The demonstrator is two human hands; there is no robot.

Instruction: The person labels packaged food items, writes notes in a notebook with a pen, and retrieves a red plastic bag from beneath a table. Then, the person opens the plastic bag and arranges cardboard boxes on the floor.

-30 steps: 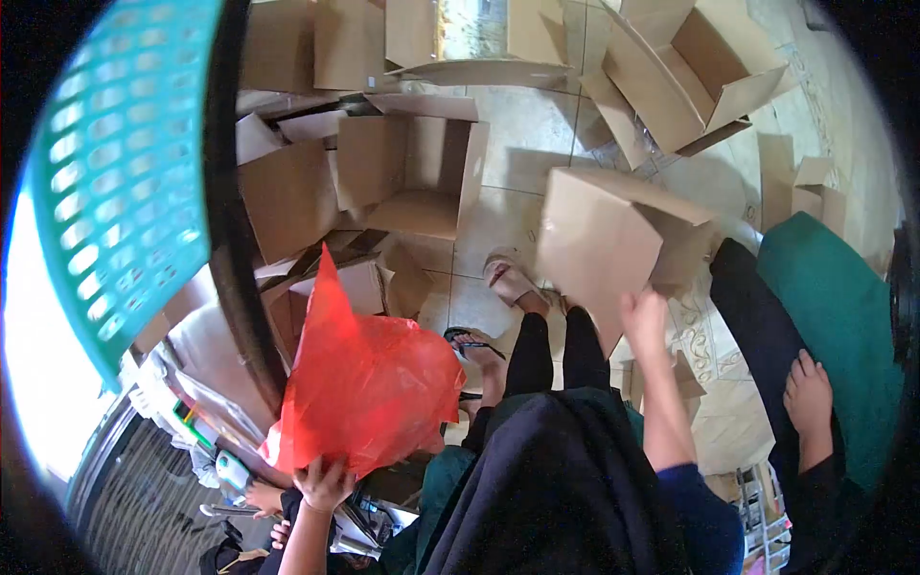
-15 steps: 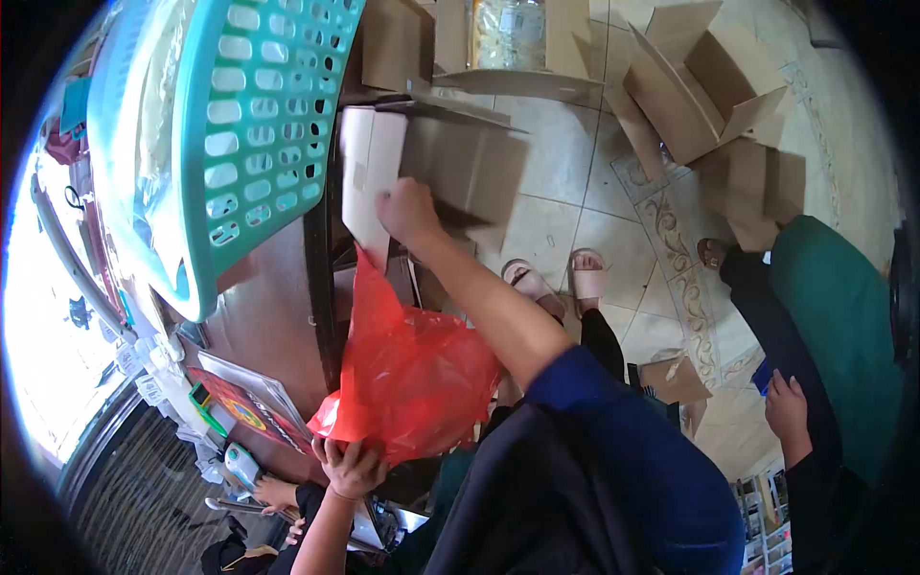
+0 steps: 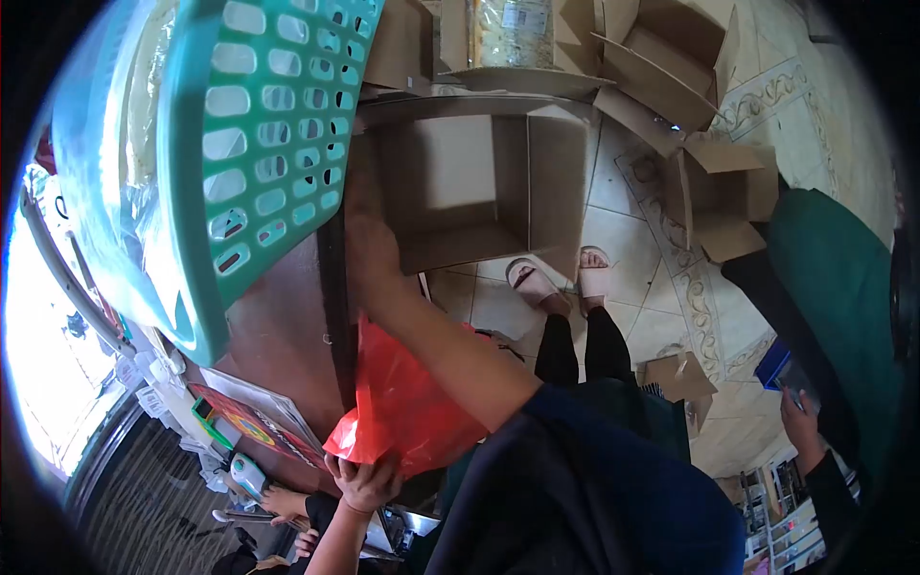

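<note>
My left hand [image 3: 366,481] grips the rim of a red plastic bag [image 3: 407,407], its fingers curled over the film. The bag hangs open below my right forearm. My right hand [image 3: 372,254] is at the left side of an open cardboard box [image 3: 513,182], in shadow beside the dark wooden counter edge. Its fingers are hidden and blurred, so whether they hold anything does not show. The box's inside faces me, with one flap folded out to the right.
A teal plastic basket [image 3: 182,220] stands on the counter [image 3: 283,316] at left. More cardboard boxes [image 3: 661,53] lie on the tiled floor. At right, a person in green [image 3: 834,316] holds a dark blue object. Another person's hand [image 3: 285,503] is near a white-and-teal device [image 3: 247,474].
My right hand has moved left and slightly down, towards the counter edge. The cardboard box beside it now shows its open inside, where a pale panel stood before. My left hand keeps the bag.
</note>
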